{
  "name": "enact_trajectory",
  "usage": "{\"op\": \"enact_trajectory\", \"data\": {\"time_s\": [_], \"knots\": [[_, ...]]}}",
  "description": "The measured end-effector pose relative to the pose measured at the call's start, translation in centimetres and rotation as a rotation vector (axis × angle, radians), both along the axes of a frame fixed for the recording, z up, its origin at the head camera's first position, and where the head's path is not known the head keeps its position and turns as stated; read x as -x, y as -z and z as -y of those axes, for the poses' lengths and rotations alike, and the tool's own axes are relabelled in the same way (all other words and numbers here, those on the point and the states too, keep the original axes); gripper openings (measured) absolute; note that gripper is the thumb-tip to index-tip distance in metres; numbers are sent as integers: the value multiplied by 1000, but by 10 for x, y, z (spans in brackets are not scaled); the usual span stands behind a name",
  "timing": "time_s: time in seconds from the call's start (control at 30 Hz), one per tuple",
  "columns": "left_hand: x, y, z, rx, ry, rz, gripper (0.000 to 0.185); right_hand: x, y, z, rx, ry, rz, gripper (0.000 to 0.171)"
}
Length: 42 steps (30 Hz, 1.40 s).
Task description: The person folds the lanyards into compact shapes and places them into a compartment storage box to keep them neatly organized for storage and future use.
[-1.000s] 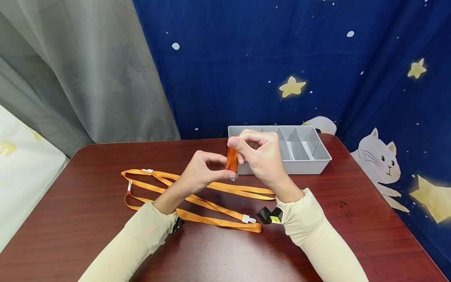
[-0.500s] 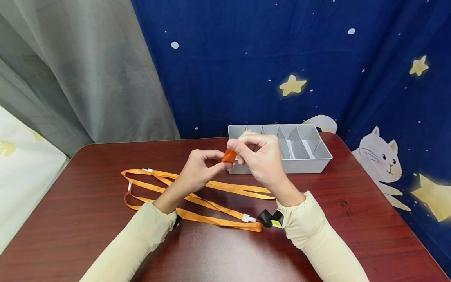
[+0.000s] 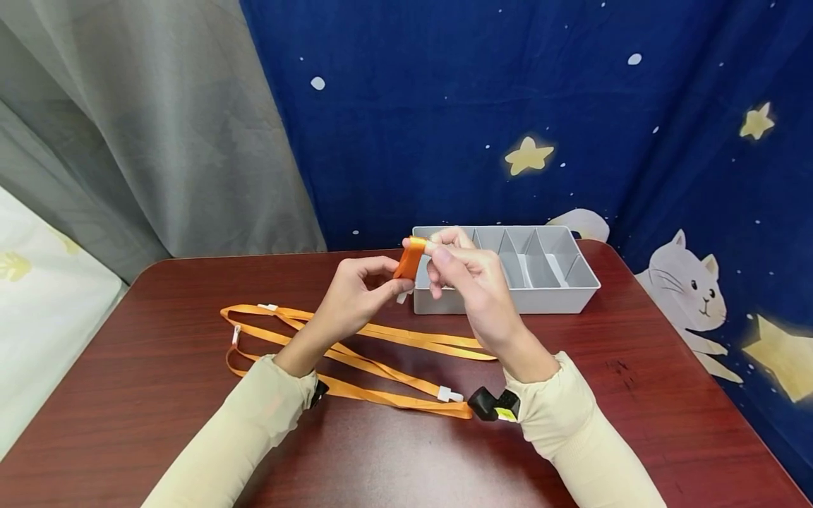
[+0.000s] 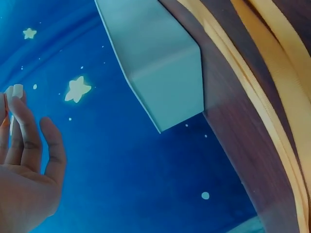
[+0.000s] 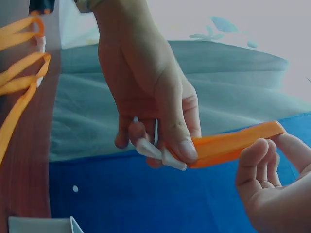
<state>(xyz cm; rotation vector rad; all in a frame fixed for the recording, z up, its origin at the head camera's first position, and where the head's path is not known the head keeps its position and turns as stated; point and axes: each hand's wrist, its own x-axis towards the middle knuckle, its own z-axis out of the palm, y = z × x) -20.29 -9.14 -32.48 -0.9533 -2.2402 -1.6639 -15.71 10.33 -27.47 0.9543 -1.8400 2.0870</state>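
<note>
In the head view, a folded orange lanyard [image 3: 409,259] is held up in front of the grey box. My left hand [image 3: 351,300] pinches its lower end between thumb and fingers. White plastic clip parts [image 5: 160,156] stick out beside the left thumb in the right wrist view. My right hand [image 3: 473,282] holds the upper end, its index finger hooked at the fold and the other fingers curled. The right thumb lies apart from the band. In the left wrist view, part of the left hand [image 4: 31,165] shows, and the lanyard is almost wholly out of frame.
Several more orange lanyards [image 3: 387,398] with white clips lie stretched across the dark red table [image 3: 159,339], beneath the hands. A grey divided box [image 3: 546,300] stands at the back right edge, close behind the right hand. A blue curtain [image 3: 406,106] hangs behind the table.
The folded lanyard tilted and swung to the left and up. The right thumb has let go of its upper end while the index finger moved over the fold. The left hand shifted slightly up and left.
</note>
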Motion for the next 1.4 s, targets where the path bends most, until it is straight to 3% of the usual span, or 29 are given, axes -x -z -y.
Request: {"op": "enact_trajectory", "data": {"time_s": [0.27,0.5,0.7,1.0,1.4], "knots": [[1,-7,4,-39,9,-3,8,-1,3,-3,-10,-219,28,73],[0,-8,8,-52,30,0,9,4,7,-10,9,-303,-10,61],[-1,-13,8,-59,24,8,13,2,3,-14,29,-365,4,78],[-2,-11,10,-77,21,69,17,6,7,-15,-23,-368,-27,79],[-5,-15,11,-89,25,193,23,7,11,-17,-199,-219,-159,82]]}}
